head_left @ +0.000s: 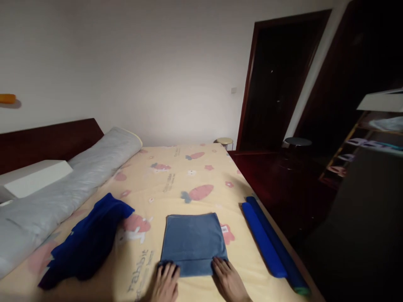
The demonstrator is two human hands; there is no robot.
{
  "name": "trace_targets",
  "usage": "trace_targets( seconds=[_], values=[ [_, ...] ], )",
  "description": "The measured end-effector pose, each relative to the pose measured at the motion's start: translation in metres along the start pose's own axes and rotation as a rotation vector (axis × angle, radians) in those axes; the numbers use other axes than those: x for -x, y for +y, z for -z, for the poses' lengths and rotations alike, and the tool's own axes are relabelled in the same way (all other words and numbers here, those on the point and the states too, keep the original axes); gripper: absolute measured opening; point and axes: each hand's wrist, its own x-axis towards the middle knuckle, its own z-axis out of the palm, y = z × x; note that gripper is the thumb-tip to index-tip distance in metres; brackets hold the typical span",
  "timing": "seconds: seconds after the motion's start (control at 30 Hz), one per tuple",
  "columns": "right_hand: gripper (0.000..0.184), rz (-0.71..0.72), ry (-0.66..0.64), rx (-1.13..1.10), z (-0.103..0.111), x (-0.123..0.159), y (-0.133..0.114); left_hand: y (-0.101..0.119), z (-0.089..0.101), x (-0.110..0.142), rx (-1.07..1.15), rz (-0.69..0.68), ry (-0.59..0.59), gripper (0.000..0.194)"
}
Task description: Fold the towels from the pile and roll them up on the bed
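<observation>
Left grip [166, 283] and right grip [229, 277], pinch unclear, folded blue cloth [194, 237] beneath at near corners

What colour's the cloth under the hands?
The folded cloth is greyish blue, shown best in head view.

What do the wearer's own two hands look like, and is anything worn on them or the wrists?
The left hand and the right hand are both bare: no gloves, and no ring, watch or bracelet can be made out. No sleeve shows before the picture's lower edge cuts the arms off. Fine details, such as nails or small skin marks, are too small to tell.
</observation>
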Motion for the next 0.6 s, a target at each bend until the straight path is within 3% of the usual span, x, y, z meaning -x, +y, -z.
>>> trace_targets(
  seconds=[0.1,0.17,0.27,0.43,0.6],
  values=[
    [0.043,-0.112,-0.108,0.017,0.028,-0.020,-0.014,0.006,0.034,-0.015,0.014,0.249,-0.122,0.060],
    [0.043,-0.151,-0.121,0.040,0.039,-0.025,-0.019,0.008,0.054,-0.021,0.044,0.312,-0.148,0.058],
    [0.047,-0.207,-0.116,0.070,0.047,-0.020,-0.021,0.006,0.078,-0.022,0.096,0.283,-0.129,0.054],
    [0.039,-0.222,-0.142,0.061,0.058,0.002,-0.021,-0.001,0.106,-0.003,0.236,0.175,-0.154,0.048],
    [0.039,-0.297,-0.190,0.025,0.065,0.009,-0.015,-0.005,0.121,0.014,0.359,0.225,-0.207,0.050]
  ],
)
